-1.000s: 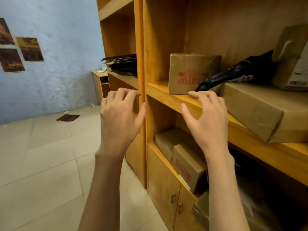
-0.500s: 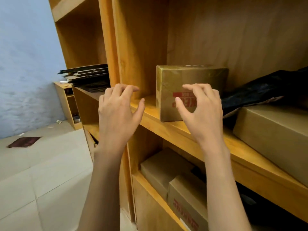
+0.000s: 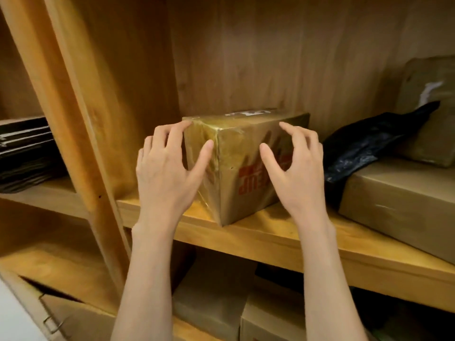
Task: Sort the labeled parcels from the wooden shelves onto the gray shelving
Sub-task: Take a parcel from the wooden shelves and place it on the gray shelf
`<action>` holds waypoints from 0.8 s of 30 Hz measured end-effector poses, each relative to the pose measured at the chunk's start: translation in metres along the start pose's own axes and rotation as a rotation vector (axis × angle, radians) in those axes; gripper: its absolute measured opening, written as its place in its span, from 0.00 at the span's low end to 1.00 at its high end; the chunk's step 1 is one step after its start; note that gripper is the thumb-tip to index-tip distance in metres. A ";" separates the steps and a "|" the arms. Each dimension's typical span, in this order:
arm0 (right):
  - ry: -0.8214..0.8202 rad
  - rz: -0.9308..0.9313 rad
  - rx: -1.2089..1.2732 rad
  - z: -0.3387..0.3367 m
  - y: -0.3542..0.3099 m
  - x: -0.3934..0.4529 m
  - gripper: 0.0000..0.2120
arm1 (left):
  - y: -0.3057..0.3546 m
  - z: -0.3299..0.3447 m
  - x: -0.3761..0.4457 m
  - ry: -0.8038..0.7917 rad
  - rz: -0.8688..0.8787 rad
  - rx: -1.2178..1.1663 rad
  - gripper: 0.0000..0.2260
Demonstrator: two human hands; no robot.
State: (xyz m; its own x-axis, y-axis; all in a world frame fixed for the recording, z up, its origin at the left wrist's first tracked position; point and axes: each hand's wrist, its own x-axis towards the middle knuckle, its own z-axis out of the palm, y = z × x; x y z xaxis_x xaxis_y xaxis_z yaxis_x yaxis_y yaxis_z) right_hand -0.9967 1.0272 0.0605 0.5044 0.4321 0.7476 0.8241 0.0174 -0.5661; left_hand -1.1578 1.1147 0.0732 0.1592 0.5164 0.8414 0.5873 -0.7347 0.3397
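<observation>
A cardboard box (image 3: 236, 166), wrapped in shiny clear tape and printed with red letters on its right-facing side, sits on the middle board of the wooden shelf (image 3: 270, 232), one corner turned toward the camera and near the front edge. A pale label shows on its top, too blurred to read.

The left hand (image 3: 167, 173) is raised at the box's left side with its fingers spread and bent. Its fingertips (image 3: 183, 125) reach the upper left edge of the box and the thumb lies against the near left face, but the hand has not closed around anything; it is released. The right hand (image 3: 298, 173) is held in front of the box's right-facing side, fingers spread and loosely arched, also released; whether its fingertips touch the cardboard cannot be told.

To the right of the box lies a black plastic bag (image 3: 369, 143), draped over a large flat carton (image 3: 403, 205) that rests on the same board. Farther right and behind, another brown parcel (image 3: 430, 107) leans against the back panel. In the left compartment, beyond the upright post, is a stack of dark flat sheets (image 3: 24, 151). On the board below, more brown boxes (image 3: 211, 299) stand side by side.
</observation>
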 end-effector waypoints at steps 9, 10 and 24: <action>-0.014 0.150 0.148 0.012 0.006 0.032 0.33 | -0.010 0.035 0.027 -0.092 -0.300 -0.539 0.32; -0.014 0.168 0.165 0.012 0.007 0.036 0.34 | -0.009 0.039 0.029 -0.094 -0.338 -0.595 0.33; -0.074 0.415 0.340 0.020 0.022 0.055 0.42 | -0.007 0.068 0.037 -0.173 -0.526 -0.981 0.52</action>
State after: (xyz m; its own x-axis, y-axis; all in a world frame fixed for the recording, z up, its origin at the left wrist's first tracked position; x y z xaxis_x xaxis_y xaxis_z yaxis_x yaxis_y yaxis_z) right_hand -0.9558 1.0692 0.0829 0.7400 0.5268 0.4181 0.4237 0.1176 -0.8981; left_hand -1.1022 1.1689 0.0730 0.2288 0.8619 0.4524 -0.2517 -0.3966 0.8828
